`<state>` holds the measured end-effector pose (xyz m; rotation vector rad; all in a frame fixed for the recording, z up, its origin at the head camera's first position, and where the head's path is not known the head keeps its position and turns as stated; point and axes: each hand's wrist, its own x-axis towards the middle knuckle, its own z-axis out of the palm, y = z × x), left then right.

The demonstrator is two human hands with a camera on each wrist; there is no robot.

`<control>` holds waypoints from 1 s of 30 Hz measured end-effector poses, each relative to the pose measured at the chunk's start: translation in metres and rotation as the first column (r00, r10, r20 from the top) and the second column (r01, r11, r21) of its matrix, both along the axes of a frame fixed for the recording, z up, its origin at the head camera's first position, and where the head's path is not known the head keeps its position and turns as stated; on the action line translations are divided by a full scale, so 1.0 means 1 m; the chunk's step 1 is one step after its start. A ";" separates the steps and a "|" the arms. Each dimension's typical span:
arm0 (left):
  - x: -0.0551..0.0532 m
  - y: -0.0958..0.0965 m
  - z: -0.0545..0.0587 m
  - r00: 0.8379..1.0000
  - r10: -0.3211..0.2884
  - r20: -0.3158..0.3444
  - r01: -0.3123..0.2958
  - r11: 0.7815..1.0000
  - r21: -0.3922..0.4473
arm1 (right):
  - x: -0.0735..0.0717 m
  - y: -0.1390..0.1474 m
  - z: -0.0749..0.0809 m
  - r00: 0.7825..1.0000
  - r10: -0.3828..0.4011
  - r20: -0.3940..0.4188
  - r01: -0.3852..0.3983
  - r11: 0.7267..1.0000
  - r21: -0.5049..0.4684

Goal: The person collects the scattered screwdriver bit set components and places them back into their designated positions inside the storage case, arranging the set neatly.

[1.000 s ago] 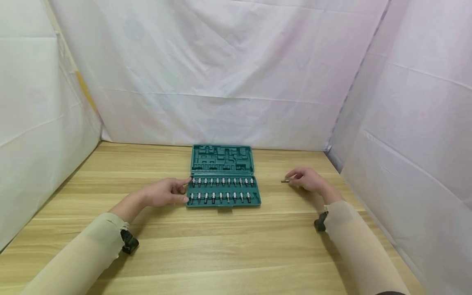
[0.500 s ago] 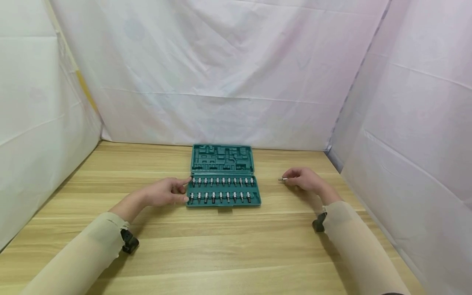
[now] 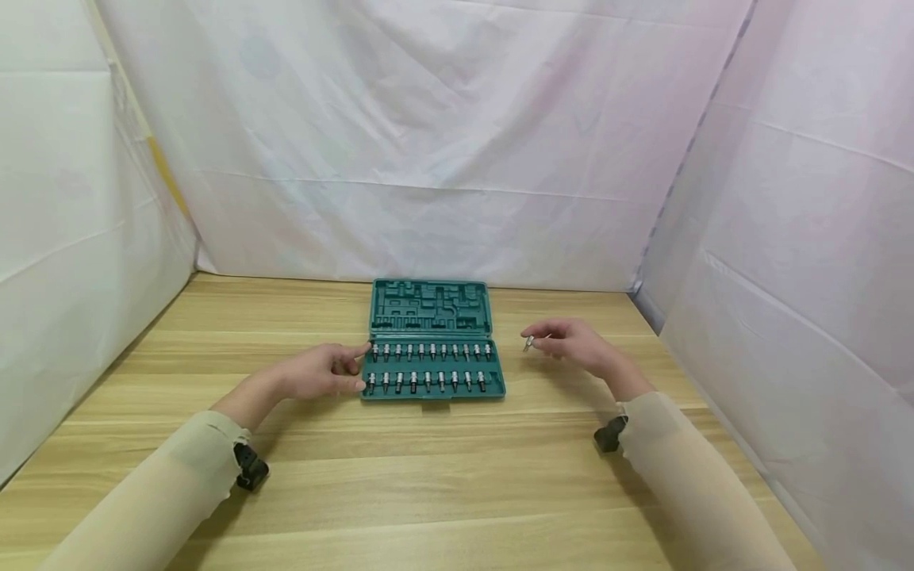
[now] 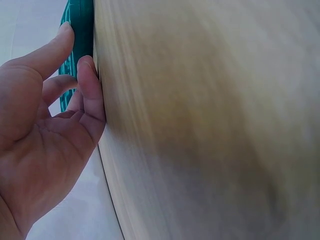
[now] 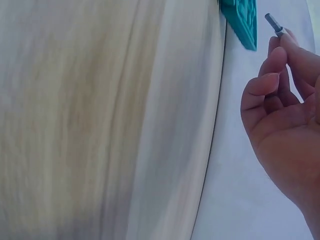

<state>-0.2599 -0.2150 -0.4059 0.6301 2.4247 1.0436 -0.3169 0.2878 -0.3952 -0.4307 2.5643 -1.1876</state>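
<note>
A green plastic case lies unfolded on the wooden table, with two rows of silver-and-black bit sockets in its near half. The front row has a vacant slot at its right end. My left hand rests against the case's left edge, thumb at the front corner and index finger farther back. In the left wrist view the thumb lies on the green rim. Right of the case, above the table, my right hand pinches one bit socket between thumb and fingertips, its shank pointing out.
The case's lid, moulded with recesses, lies back toward the rear cloth. White cloth walls enclose the wooden table at the back and both sides. Each wrist wears a small black camera.
My right hand has moved left toward the case and lifted a little, turning the bit socket from lying flat to a tilt. The left hand and case have stayed put.
</note>
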 end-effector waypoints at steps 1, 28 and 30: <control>0.000 0.000 0.000 1.000 -0.001 0.000 0.001 1.000 -0.001 | 0.001 -0.002 0.001 1.000 0.009 -0.001 -0.009 1.000 -0.003; 0.000 -0.001 -0.001 1.000 -0.019 -0.015 0.019 1.000 0.008 | 0.011 -0.039 0.004 0.991 0.133 0.032 -0.129 0.987 -0.097; 0.000 -0.001 -0.002 1.000 -0.020 -0.016 0.020 1.000 0.007 | 0.012 -0.040 0.004 0.989 0.148 0.027 -0.145 0.986 -0.080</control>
